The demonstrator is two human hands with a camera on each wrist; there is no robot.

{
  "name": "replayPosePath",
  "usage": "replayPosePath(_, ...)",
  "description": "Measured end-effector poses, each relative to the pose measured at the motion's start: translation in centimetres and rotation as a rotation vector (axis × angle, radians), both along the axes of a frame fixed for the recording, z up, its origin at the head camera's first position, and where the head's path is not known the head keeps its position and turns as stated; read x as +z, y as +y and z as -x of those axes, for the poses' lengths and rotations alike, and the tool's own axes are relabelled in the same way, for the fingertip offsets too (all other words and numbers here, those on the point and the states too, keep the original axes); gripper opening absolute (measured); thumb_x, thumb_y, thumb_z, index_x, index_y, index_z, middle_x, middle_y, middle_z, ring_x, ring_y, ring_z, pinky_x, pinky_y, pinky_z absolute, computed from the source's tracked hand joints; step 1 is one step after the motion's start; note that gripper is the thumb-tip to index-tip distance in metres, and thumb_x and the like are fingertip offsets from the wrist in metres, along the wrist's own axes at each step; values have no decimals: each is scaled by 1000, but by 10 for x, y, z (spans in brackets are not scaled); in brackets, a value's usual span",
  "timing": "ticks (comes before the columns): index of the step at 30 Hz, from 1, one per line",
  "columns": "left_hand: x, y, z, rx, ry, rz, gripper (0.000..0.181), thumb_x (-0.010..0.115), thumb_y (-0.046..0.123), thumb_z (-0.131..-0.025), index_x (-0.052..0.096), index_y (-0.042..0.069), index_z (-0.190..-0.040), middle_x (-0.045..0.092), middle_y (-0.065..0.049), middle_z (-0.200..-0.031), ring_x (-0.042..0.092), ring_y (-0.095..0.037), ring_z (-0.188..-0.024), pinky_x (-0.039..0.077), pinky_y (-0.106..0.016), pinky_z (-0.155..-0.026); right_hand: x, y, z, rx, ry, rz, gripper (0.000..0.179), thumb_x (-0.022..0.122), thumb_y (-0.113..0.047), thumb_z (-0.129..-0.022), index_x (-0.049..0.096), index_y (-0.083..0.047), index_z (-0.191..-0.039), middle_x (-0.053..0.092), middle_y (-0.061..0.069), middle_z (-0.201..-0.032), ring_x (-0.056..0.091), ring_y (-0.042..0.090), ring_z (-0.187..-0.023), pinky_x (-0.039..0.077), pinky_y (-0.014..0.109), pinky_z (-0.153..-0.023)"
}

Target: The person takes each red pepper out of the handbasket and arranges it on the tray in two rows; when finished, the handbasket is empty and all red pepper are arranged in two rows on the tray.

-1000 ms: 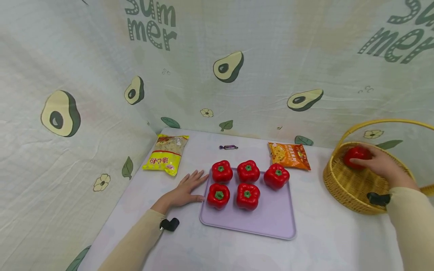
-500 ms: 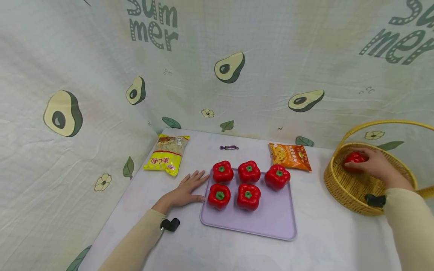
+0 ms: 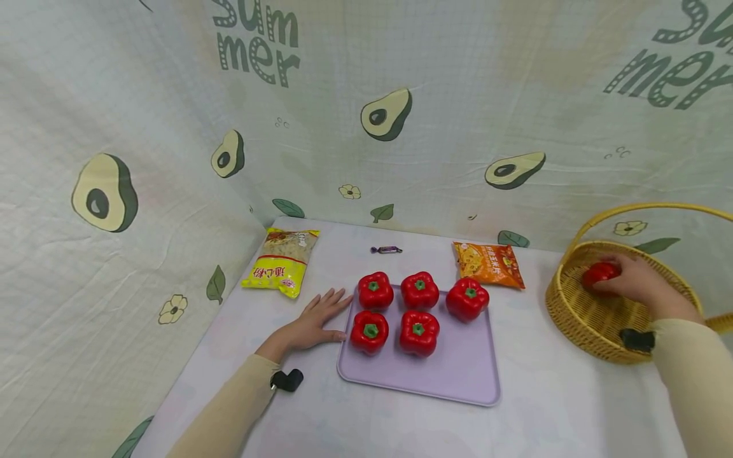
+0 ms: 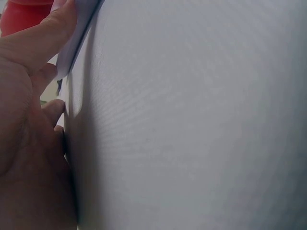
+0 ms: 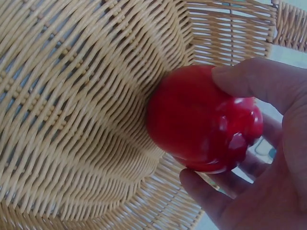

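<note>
Inside the yellow wicker basket [image 3: 578, 327] at the right, my right hand [image 3: 638, 281] grips a red bell pepper [image 5: 192, 120]. Thumb and fingers wrap its sides in the right wrist view, and the pepper lies close to the woven bottom. My left hand [image 3: 314, 320] rests flat on the white tabletop with fingers spread, thumb and fingertips right at the left rim of a pale purple tray [image 3: 458, 366]. Several red bell peppers [image 3: 419, 333] with green stems stand on that tray, toward its back and left.
A yellow pasta bag [image 3: 283, 261] lies at the back left. Behind the tray is a small purple wrapped candy [image 3: 386, 249], and an orange snack packet [image 3: 489, 264] lies at the back right. The basket's tall handle [image 3: 658, 205] arches over its opening.
My right hand has lowered the red bell pepper slightly within the basket. The left hand, the tray and its peppers have stayed in place.
</note>
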State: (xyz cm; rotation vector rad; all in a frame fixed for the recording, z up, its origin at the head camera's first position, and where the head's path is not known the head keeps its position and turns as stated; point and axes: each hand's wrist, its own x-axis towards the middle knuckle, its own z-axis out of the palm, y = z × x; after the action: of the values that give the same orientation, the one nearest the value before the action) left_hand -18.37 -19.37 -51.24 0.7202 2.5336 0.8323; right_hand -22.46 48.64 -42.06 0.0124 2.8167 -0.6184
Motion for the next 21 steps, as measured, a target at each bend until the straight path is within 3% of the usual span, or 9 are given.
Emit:
replayPosePath(4, 0, 0, 0, -2, -1, -4, 86, 70, 47, -93, 23, 29, -163, 9, -2, -171, -5, -27, -157, -6, -54, -124, 1, 2, -4, 15, -15, -18, 85, 71, -35, -93, 26, 16, -144, 26, 54, -127, 27, 68, -116, 35, 78, -92)
replayPosePath(10, -1, 0, 1, -4, 4, 3, 86, 69, 48, -93, 22, 30, -163, 9, -1, -172, -5, -27, -157, -6, -54, -124, -2, 3, -5, -43, -31, 31, 101, 74, -52, -90, 25, 21, -139, 38, 49, -125, 46, 60, -107, 49, 65, -86)
replayPosePath(21, -1, 0, 0, -1, 5, 10, 87, 70, 48, -93, 22, 31, -163, 8, 0, -172, -5, -26, -157, -6, -53, -125, 6, 1, -10, 53, -29, -45, 83, 74, -33, -91, 30, 19, -139, 42, 52, -118, 51, 60, -101, 50, 62, -81)
